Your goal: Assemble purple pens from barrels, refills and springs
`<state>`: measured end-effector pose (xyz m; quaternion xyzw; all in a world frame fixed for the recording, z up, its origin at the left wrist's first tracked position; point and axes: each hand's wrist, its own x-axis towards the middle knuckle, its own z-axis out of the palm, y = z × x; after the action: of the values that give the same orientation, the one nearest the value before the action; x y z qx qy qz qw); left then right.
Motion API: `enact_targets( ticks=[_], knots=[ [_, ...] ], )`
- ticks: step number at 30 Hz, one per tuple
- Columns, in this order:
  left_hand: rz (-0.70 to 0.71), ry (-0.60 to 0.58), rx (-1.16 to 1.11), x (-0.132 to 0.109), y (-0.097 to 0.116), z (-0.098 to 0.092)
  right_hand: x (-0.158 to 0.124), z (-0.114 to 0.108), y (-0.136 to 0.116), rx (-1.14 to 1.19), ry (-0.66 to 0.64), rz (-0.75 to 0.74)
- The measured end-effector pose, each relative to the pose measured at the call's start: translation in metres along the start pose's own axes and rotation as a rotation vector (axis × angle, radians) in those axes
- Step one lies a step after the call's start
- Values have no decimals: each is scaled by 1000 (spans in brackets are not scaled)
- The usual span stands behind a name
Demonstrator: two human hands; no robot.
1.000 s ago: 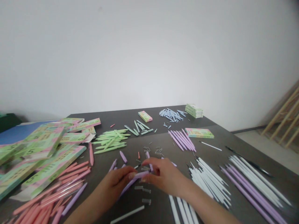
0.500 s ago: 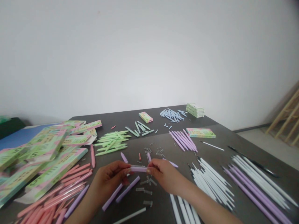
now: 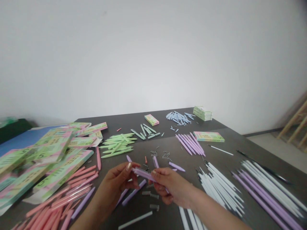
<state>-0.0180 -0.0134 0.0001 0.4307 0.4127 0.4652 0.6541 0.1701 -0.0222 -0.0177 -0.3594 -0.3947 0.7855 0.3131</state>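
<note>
In front of me my left hand [image 3: 120, 180] and my right hand [image 3: 171, 183] hold a light purple pen barrel [image 3: 145, 173] between them. A clear plastic piece shows at its left end, pinched by my left thumb and fingers. My right fingers wrap the other end, and a purple tip pokes out below them. Beneath the hands lie loose purple barrels [image 3: 134, 192] and small clear clips [image 3: 154, 207]. Beyond them are tiny springs [image 3: 166, 155], a small red part [image 3: 146, 159] and a purple pen piece [image 3: 177, 166].
Pink barrels [image 3: 51, 210] and pen boxes [image 3: 57, 172] are heaped at left. Green pen pieces [image 3: 118, 143], blue pieces [image 3: 178, 117] and purple pieces [image 3: 190, 143] lie farther back. White refills [image 3: 220, 188] spread at right, near long purple rods [image 3: 260, 198]. Stacked boxes [image 3: 202, 113] stand behind.
The held barrel has swung from nearly level to slanting, its right end lower. My right hand has turned and its fingers have curled under the barrel. The view has shifted slightly.
</note>
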Motion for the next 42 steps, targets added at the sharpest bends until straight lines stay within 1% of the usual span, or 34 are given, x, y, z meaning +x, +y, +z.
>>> enact_targets(
  ticks=[2, 4, 6, 8, 10, 12, 15, 20, 22, 26, 29, 33, 36, 38, 40, 42],
  knots=[
    [-85, -91, -104, -1, -4, 2, 1, 1, 2, 64, 9, 32],
    [-130, -140, -159, -2, -9, 3, 2, 1, 4, 98, -4, 64],
    [-160, -174, -195, -3, -12, 2, 3, 1, 5, 120, -44, 93],
    [-185, -241, -240, -4, -12, 1, 4, 0, 5, 143, -77, 113],
    [-203, -318, -292, -6, -10, 0, 3, 0, 5, 157, -86, 121],
    [-222, -345, -326, -7, -8, 0, 3, -1, 5, 160, -86, 127],
    [-239, -304, -311, -7, -7, 1, 3, -2, 6, 160, -92, 144],
    [-162, -222, -252, -7, -10, 2, 2, -2, 7, 199, -137, 158],
    [-160, -192, -299, -5, -10, 2, 1, -1, 7, 229, -162, 164],
    [-187, -82, -423, -2, -5, 0, 1, -2, 7, 256, -189, 135],
    [-157, -12, -456, -1, 2, -1, 2, -3, 7, 247, -197, 134],
    [-114, 79, -490, 0, 10, -6, 2, -4, 6, 162, -167, 127],
    [-29, 166, -512, 5, 14, -14, 1, -5, 4, 105, -129, 92],
    [-5, 228, -501, 9, 13, -20, -1, -6, 2, 87, -121, 73],
    [-35, 266, -472, 11, 10, -23, -2, -6, -1, 75, -125, 67],
    [-90, 249, -433, 11, 6, -21, -4, -5, -2, 74, -127, 66]
  ],
)
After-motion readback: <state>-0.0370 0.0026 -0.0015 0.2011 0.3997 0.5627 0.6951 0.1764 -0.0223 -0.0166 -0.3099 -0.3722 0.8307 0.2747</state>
